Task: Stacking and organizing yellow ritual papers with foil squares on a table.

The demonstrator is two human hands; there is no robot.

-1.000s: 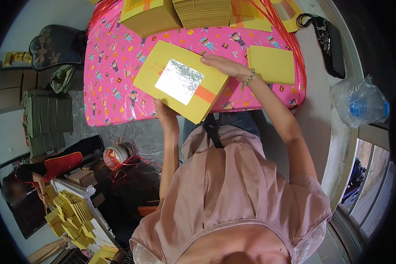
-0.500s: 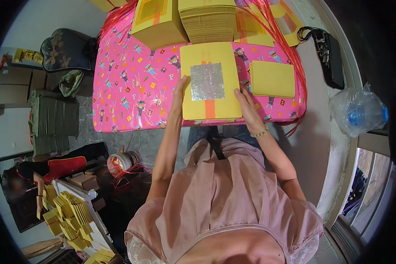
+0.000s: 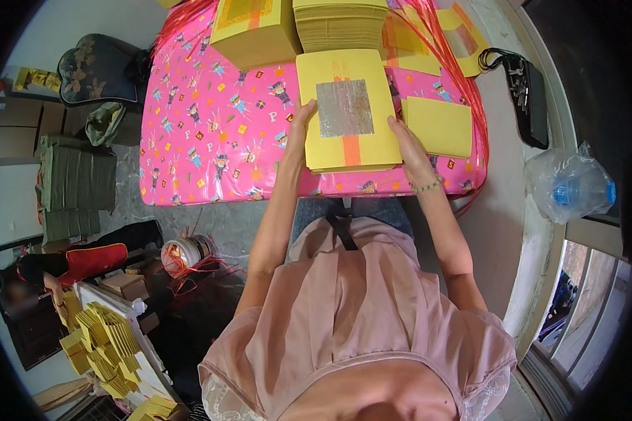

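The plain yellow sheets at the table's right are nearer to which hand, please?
Right. The right hand is just left of the sheets; the left hand is farther, across the held stack.

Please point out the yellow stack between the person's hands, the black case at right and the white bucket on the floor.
Yellow stack (image 3: 346, 110): head view, middle of its top.
Black case (image 3: 536, 107): head view, on its flat body.
White bucket (image 3: 199, 248): head view, on its side wall.

The bundle (image 3: 384, 112) was yellow, with a silver patch (image 3: 345, 109) and an orange stripe (image 3: 351, 149). The table cover (image 3: 211, 140) was bright pink, printed with multicoloured cartoon figures; the blouse (image 3: 358, 302) was dusty pink, the ribbons (image 3: 463, 74) red.
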